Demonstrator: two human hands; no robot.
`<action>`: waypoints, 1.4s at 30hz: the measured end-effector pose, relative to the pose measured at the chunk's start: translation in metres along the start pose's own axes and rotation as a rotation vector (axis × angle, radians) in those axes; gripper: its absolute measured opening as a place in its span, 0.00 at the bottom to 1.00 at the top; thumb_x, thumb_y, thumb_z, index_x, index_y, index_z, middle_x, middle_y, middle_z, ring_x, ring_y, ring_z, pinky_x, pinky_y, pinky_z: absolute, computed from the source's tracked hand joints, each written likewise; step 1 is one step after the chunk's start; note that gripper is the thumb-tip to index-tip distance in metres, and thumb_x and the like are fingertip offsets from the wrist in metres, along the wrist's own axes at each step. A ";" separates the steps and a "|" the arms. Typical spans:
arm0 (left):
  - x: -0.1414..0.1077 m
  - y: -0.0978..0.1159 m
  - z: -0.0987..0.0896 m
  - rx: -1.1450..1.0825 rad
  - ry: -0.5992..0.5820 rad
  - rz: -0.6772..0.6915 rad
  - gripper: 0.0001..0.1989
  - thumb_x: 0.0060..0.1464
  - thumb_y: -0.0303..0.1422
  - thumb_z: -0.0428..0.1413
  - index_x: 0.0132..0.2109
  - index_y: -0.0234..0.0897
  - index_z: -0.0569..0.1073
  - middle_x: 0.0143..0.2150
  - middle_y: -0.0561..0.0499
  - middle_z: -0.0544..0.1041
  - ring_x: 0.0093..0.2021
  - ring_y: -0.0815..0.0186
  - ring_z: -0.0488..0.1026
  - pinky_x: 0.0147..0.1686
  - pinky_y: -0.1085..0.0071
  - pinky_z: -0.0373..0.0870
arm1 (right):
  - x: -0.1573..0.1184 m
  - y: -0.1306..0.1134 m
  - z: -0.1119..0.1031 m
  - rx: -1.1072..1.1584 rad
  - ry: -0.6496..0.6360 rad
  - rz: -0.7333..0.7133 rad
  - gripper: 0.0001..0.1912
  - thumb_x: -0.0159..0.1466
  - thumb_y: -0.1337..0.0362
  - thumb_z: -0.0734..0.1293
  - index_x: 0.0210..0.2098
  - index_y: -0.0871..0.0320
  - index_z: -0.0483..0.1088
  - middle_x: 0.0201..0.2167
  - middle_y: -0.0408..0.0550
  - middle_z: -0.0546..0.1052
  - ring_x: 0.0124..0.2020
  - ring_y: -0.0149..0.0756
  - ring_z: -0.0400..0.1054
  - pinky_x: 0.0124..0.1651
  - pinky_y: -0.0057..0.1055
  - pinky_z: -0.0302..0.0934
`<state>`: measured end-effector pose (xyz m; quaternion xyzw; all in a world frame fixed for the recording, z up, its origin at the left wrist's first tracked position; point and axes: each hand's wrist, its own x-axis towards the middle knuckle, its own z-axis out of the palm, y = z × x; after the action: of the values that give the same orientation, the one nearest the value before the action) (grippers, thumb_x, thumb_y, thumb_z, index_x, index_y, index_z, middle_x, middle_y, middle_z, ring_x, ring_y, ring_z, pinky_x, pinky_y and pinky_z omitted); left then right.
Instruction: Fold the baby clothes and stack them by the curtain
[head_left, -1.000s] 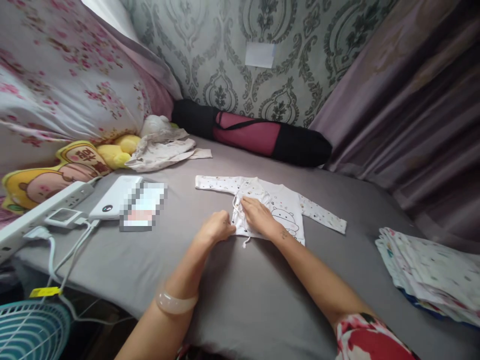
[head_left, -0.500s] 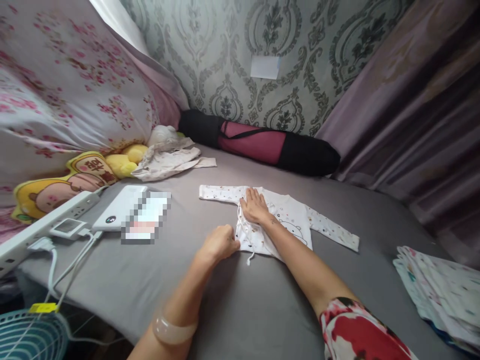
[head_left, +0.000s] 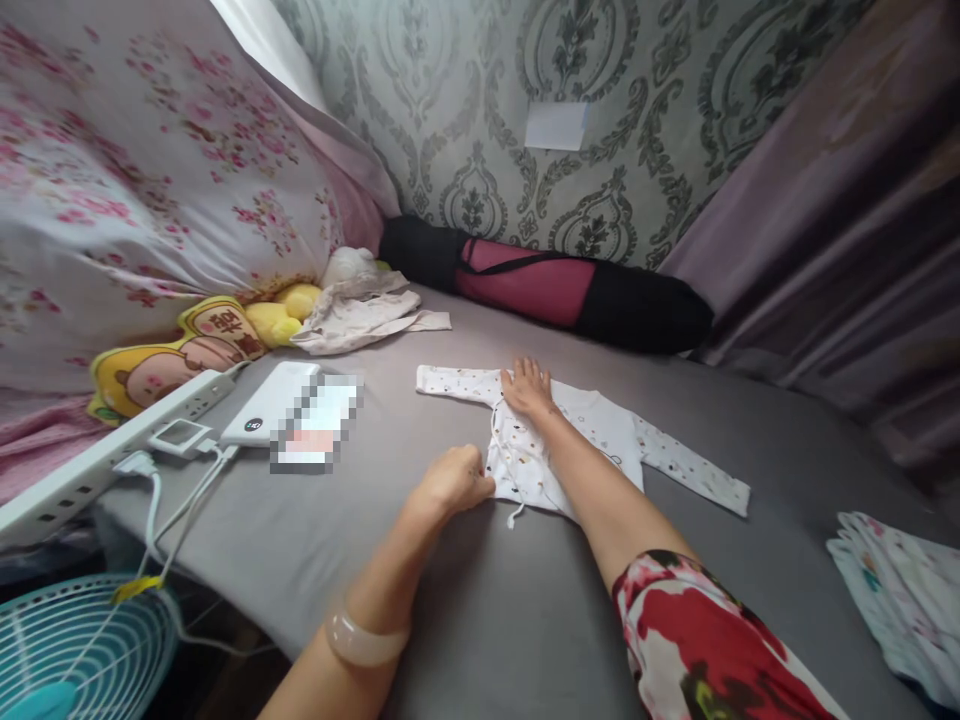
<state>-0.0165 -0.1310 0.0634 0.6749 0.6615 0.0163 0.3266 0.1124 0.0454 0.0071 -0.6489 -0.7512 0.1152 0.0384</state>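
A small white patterned shirt (head_left: pixel 611 430) lies spread on the grey sheet, one sleeve out to the left and the other to the right. Thin ties run down its front, one end hanging past the lower hem. My left hand (head_left: pixel 459 478) pinches the shirt's lower left edge between thumb and fingers. Higher up, near the left shoulder, my right hand (head_left: pixel 528 387) lies flat on the cloth with its fingers spread. My right forearm hides part of the shirt's middle.
A black and pink long bag (head_left: pixel 525 285) lies along the wall. At left are a power strip (head_left: pixel 112 455), a white power bank (head_left: pixel 274 405), cables, plush toys and a crumpled garment (head_left: pixel 360 315). Folded clothes (head_left: pixel 900 600) are at right, a teal fan (head_left: pixel 82 650) at lower left.
The whole view has shifted, so things appear further right. My right hand has moved slightly up the shirt toward the shoulder, while my left hand keeps its pinch on the lower edge.
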 end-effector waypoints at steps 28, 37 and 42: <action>0.013 -0.019 0.006 -0.227 -0.070 0.056 0.13 0.48 0.37 0.53 0.20 0.35 0.70 0.16 0.51 0.70 0.17 0.70 0.65 0.20 0.75 0.61 | -0.208 0.047 0.001 0.033 -0.105 -0.201 0.40 0.70 0.46 0.41 0.70 0.70 0.37 0.72 0.56 0.35 0.71 0.41 0.25 0.71 0.43 0.25; 0.007 -0.019 0.002 -0.210 -0.076 0.075 0.20 0.53 0.43 0.51 0.19 0.34 0.69 0.16 0.51 0.70 0.16 0.72 0.63 0.21 0.75 0.59 | -0.269 0.034 -0.011 0.027 -0.219 -0.326 0.39 0.70 0.47 0.46 0.70 0.70 0.42 0.71 0.56 0.38 0.72 0.43 0.28 0.71 0.42 0.31; 0.009 -0.019 0.006 -0.208 -0.093 0.102 0.20 0.49 0.43 0.54 0.18 0.34 0.69 0.15 0.51 0.70 0.17 0.72 0.64 0.21 0.75 0.60 | -0.260 0.033 -0.031 0.084 -0.145 -0.361 0.29 0.70 0.52 0.50 0.62 0.60 0.64 0.64 0.55 0.63 0.66 0.46 0.53 0.67 0.42 0.45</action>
<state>-0.0297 -0.1268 0.0459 0.6702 0.6053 0.0701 0.4238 0.1908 -0.2024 0.0541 -0.4913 -0.8508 0.1840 0.0312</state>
